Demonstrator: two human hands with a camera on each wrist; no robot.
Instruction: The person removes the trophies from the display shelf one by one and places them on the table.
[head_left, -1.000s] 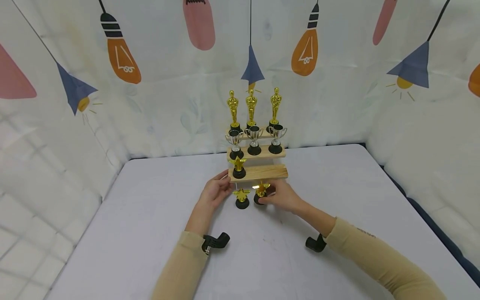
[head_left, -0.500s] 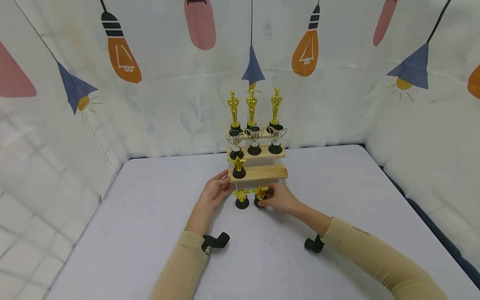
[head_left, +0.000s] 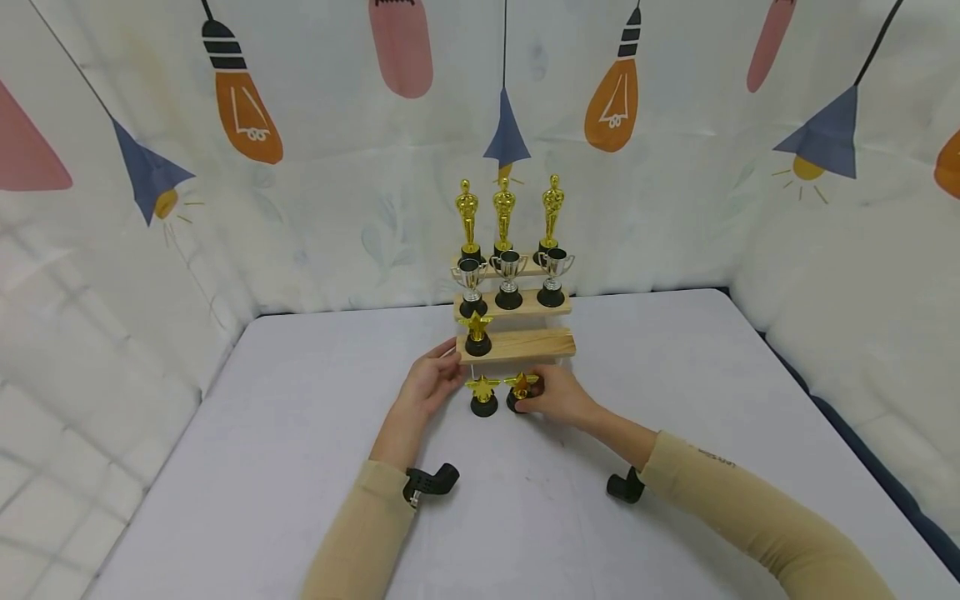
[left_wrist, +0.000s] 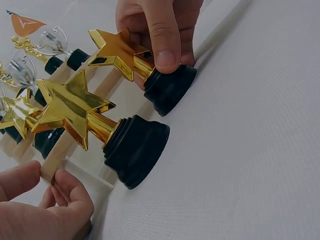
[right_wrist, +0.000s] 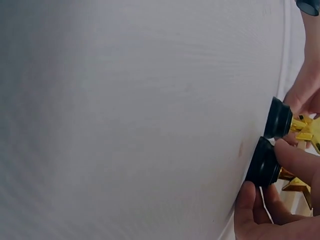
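Note:
A wooden tiered display stand [head_left: 528, 343] stands on the table. My left hand [head_left: 431, 385] pinches the left end of its lowest shelf, thumb and fingertips on the board in the left wrist view. In front of the stand, my right hand [head_left: 558, 393] grips a gold star trophy [left_wrist: 170, 90] by its black base, which stands on or just over the tabletop; I cannot tell which. Just left of it a second star trophy [head_left: 483, 396] stands upright on the table. Another star trophy [head_left: 477, 335] sits at the left end of the lowest shelf.
Three silver cup trophies [head_left: 508, 279] fill the middle shelf, and three gold figure trophies [head_left: 504, 212] stand on the top one. Behind the white table [head_left: 300, 467] hangs a cloth wall [head_left: 337, 225] printed with lamps. A black wrist camera [head_left: 435, 481] sits on each wrist.
The right hand and its star trophy have shifted very slightly left, toward the other trophy on the table. The left hand keeps its place on the shelf end.

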